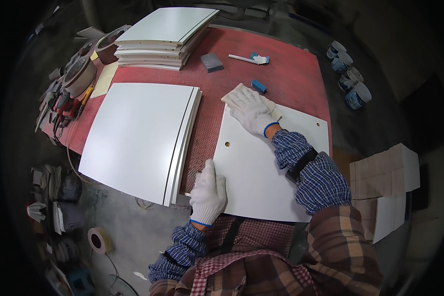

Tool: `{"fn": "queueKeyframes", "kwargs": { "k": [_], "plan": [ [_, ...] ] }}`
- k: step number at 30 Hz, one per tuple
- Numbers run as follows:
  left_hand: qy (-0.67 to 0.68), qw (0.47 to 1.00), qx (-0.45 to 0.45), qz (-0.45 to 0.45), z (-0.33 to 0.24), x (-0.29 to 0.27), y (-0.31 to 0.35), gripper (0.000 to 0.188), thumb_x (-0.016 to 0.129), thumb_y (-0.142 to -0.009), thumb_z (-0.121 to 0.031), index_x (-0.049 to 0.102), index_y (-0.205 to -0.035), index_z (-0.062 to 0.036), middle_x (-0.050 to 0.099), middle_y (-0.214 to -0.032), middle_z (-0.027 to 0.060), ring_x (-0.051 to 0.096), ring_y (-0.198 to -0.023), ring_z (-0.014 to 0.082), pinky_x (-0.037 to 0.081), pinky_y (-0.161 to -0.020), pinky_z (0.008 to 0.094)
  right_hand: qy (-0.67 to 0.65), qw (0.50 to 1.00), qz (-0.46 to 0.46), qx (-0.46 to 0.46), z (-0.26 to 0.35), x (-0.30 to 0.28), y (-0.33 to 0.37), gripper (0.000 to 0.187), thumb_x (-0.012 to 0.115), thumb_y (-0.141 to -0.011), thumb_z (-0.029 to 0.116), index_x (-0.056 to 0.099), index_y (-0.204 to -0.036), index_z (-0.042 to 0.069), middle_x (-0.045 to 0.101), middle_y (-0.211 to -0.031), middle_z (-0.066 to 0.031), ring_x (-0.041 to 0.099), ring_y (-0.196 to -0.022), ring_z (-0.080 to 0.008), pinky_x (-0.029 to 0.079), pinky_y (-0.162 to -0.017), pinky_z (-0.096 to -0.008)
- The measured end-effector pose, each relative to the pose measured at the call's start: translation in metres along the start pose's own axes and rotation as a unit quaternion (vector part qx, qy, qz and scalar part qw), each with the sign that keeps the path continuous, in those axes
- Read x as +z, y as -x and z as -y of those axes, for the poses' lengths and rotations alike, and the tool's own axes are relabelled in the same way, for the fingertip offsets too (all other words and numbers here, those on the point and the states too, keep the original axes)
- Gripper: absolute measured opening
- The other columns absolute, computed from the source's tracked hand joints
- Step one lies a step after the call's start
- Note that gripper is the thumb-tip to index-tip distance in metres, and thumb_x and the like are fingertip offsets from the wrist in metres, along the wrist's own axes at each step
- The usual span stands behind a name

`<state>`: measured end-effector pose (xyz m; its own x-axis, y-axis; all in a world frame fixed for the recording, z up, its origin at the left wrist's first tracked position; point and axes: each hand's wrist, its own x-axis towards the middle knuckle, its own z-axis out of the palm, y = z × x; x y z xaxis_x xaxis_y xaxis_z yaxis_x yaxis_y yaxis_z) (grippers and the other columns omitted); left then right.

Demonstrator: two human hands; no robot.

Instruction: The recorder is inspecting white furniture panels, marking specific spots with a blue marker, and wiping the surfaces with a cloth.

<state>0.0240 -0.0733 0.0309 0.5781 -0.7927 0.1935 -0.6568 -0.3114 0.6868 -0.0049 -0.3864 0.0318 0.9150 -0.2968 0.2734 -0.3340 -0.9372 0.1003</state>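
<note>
Panel (266, 172), white and flat, lies on red worktop (296, 64), directly before the wearer. Clock read from its middle, 12 pointing away. Two round holes show in its face, at 10 and 2.

Right hand (252, 109), white glove with blue cuff, at 11, near the panel's far edge. Fingers laid out flat over a pale cloth or sheet (276, 113), material uncertain; it pokes out on both sides of the hand.

Left hand (208, 195), same glove, at 8, against the panel's left edge. Fingers straight, thumb apart; whether they pinch the edge, cannot tell.

At 9, just beside: low stack of white panels (135, 138), dark stripe down its right side. Taller stack (167, 24) between 10 and 11. Dark grey block (212, 62) at 11. Blue block (259, 87) near 12, just past the right hand. Beyond it, white stick (242, 59) touching a blue-and-white scrap (260, 58).

Labels: four tubs (350, 75) in a row between 1 and 2, pale lids, blue-and-white printed wraps; print too small to make out. Cardboard box (380, 175) between 3 and 4. Tape roll (99, 240) on floor, 8.
</note>
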Motion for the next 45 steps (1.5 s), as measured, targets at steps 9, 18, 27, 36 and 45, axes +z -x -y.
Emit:
{"fn": "queueKeyframes", "kwargs": {
  "k": [9, 18, 27, 36, 45],
  "plan": [
    [0.244, 0.94, 0.09, -0.221, 0.006, -0.018, 0.009, 0.058, 0.046, -0.107, -0.02, 0.032, -0.152, 0.0131, 0.044, -0.152, 0.0321, 0.047, -0.14, 0.0415, 0.037, -0.118, 0.0475, -0.116, 0.97, 0.094, -0.192, 0.15, -0.069, 0.076, 0.059, 0.046, -0.104, 0.05, 0.047, -0.155, 0.02, 0.043, -0.161, -0.0077, 0.029, -0.154, -0.0302, 0.011, -0.128, -0.0497],
    [0.301, 0.891, 0.101, -0.324, 0.047, -0.132, 0.085, 0.061, 0.023, -0.115, -0.036, 0.03, -0.155, 0.0078, 0.04, -0.158, 0.0267, 0.039, -0.149, 0.0367, 0.028, -0.126, 0.0487, -0.072, 0.986, 0.147, -0.022, 0.097, -0.12, 0.209, 0.06, 0.049, -0.102, 0.04, 0.044, -0.157, 0.016, 0.043, -0.163, -0.0094, 0.03, -0.154, -0.0291, 0.011, -0.129, -0.0485],
    [0.313, 0.904, 0.102, -0.274, 0.038, -0.124, 0.098, 0.058, 0.028, -0.114, -0.031, 0.03, -0.154, 0.0118, 0.039, -0.157, 0.0282, 0.039, -0.148, 0.0381, 0.031, -0.125, 0.0497, -0.104, 0.992, 0.075, -0.001, 0.216, -0.089, 0.167, 0.064, 0.035, -0.107, 0.049, 0.035, -0.162, 0.015, 0.029, -0.17, -0.0086, 0.014, -0.16, -0.027, -0.003, -0.129, -0.0517],
    [0.292, 0.938, 0.093, -0.164, -0.013, -0.073, 0.057, 0.053, 0.037, -0.112, -0.024, 0.036, -0.151, 0.0129, 0.044, -0.155, 0.0279, 0.042, -0.146, 0.0374, 0.034, -0.123, 0.0469, -0.145, 0.984, -0.032, 0.094, 0.191, -0.105, 0.235, 0.063, 0.057, -0.1, 0.042, 0.046, -0.155, 0.014, 0.046, -0.16, -0.0091, 0.033, -0.154, -0.028, 0.011, -0.13, -0.05],
    [0.168, 0.983, 0.043, -0.058, -0.018, -0.027, 0.015, 0.055, 0.052, -0.107, -0.026, 0.043, -0.149, 0.0086, 0.048, -0.152, 0.0277, 0.049, -0.141, 0.0377, 0.04, -0.118, 0.0425, -0.06, 0.828, 0.01, 0.557, 0.06, -0.173, 0.389, 0.056, 0.043, -0.107, 0.038, 0.048, -0.15, 0.003, 0.05, -0.153, -0.0193, 0.048, -0.14, -0.0369, 0.037, -0.117, -0.0435]
  ]
}}
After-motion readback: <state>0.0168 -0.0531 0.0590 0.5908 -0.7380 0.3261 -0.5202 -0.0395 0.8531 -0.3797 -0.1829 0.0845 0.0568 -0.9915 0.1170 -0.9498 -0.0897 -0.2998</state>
